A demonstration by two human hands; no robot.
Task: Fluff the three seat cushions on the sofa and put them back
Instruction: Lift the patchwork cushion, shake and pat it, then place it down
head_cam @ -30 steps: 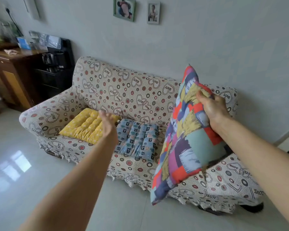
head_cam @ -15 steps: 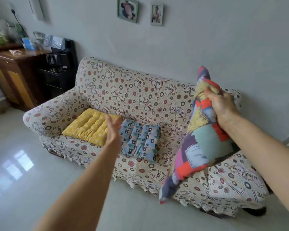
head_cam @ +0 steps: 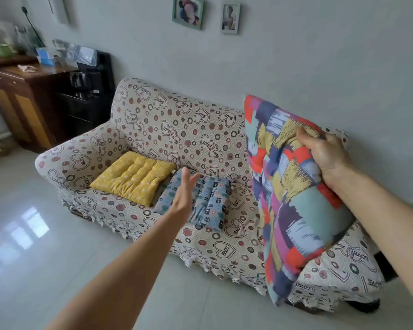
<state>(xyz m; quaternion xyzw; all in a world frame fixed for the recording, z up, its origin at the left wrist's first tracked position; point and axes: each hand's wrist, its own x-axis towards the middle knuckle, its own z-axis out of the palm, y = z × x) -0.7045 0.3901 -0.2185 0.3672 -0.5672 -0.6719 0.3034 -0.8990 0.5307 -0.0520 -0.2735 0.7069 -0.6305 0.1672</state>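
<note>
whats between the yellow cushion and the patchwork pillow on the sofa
The blue cushion, lying flat on the sofa seat, with the left hand in front of it. This shows in the head view.

At 3 o'clock patchwork cushion (head_cam: 293, 198) hides sofa (head_cam: 167, 129) backrest corner and part of seat. Centre: left hand (head_cam: 185, 194) covers part of blue cushion (head_cam: 210, 201). Fingers of right hand (head_cam: 324, 156) hidden behind fabric. Clutter on cabinet (head_cam: 22, 101) at 10 o'clock too blurred to name. Both forearms cut off by frame edges.
</note>
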